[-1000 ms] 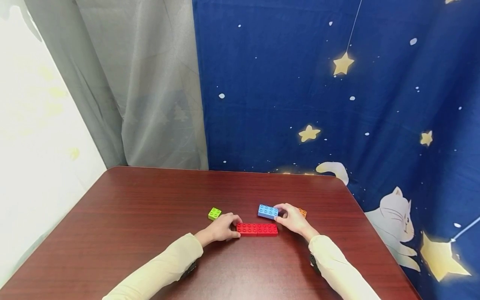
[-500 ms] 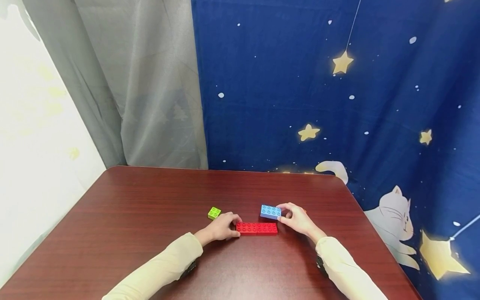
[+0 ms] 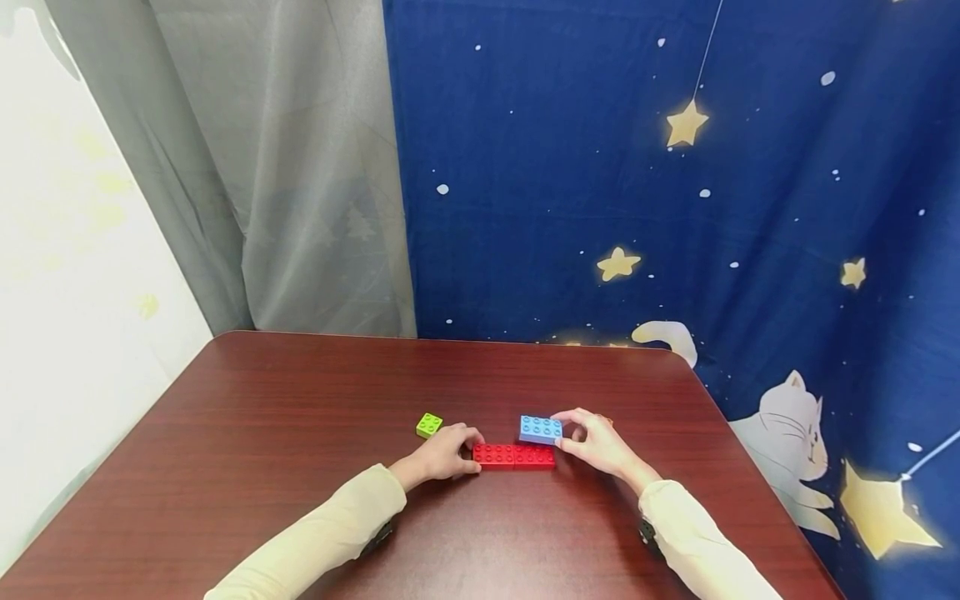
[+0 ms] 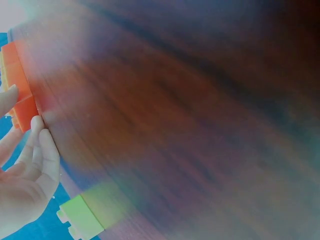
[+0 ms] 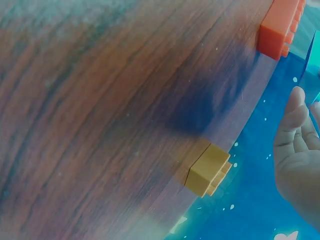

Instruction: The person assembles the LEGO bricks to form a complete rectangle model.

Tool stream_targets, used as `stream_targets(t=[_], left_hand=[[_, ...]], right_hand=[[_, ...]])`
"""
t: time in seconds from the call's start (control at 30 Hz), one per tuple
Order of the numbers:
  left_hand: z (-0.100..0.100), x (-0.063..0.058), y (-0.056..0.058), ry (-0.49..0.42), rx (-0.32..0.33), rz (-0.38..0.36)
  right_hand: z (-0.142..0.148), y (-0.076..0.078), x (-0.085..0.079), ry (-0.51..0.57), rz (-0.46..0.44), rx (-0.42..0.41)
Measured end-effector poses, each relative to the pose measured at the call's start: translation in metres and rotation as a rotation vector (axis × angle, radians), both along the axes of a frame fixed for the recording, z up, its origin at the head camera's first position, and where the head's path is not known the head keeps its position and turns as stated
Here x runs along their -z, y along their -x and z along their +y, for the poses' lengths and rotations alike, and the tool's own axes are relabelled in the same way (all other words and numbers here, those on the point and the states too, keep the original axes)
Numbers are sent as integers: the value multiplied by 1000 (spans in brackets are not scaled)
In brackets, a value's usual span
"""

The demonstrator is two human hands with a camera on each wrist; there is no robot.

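Observation:
Two red toy bricks, a left one (image 3: 493, 456) and a right one (image 3: 534, 457), lie end to end in a row. My left hand (image 3: 441, 454) grips the row's left end between thumb and fingers; the left wrist view shows the red brick (image 4: 21, 87) between them. My right hand (image 3: 596, 442) pinches a blue eight-stud brick (image 3: 540, 429) by its right end, studs up. In the head view it overlaps the back edge of the right red brick. In the right wrist view the blue brick (image 5: 313, 65) hangs off the table, partly cut off.
A small green brick (image 3: 429, 425) lies behind my left hand. An orange brick (image 5: 207, 170) stands on the table by my right hand, mostly hidden behind it in the head view. The brown table (image 3: 300, 417) ends at a grey curtain and a blue star-patterned curtain.
My right hand has shifted slightly right with the blue brick, then a little nearer, towards the right red brick. The left hand and the red bricks have stayed put.

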State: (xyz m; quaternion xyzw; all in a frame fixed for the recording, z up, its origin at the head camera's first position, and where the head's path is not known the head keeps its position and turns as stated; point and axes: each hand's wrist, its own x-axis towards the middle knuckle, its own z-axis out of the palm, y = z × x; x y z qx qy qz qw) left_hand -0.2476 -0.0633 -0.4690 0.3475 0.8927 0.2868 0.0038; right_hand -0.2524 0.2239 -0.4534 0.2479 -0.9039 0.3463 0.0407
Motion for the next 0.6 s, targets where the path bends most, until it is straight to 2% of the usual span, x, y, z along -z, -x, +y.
stream_targets(t=[0.33,0.6], left_hand=[[-1,1,0,10,-12,-8],[-2,0,0,9,-12,-13]], right_hand=[[-5,-9,1,21,-57,-7],[-8,-13,1,30,-44,-77]])
